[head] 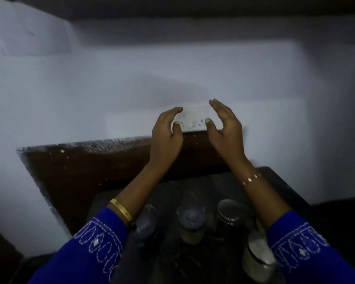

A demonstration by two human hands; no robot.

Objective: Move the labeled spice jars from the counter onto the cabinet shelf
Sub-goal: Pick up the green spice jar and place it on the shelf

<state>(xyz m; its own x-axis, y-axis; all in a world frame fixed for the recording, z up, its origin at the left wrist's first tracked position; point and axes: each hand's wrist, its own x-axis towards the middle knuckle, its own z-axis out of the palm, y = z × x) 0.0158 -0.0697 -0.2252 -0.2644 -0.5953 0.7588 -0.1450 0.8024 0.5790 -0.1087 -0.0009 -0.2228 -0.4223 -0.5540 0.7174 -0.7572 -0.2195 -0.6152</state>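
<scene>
Several spice jars stand on a dark counter (279, 181) below my forearms: one with a grey lid (146, 224), one with pale contents (191, 220), a metal-lidded one (231, 211) and a larger pale one (256, 257) at the right. The dim, blurred view hides any labels. My left hand (166, 136) and my right hand (225, 128) are raised above and beyond the jars, palms facing each other, fingers loosely curved, holding nothing. Both sleeves are blue with white embroidery.
A brown speckled ledge (80, 171) runs behind the counter against a white wall (90, 89). A white switch plate (193, 118) sits on the wall between my hands. A dark band (193, 7) crosses the top of the view.
</scene>
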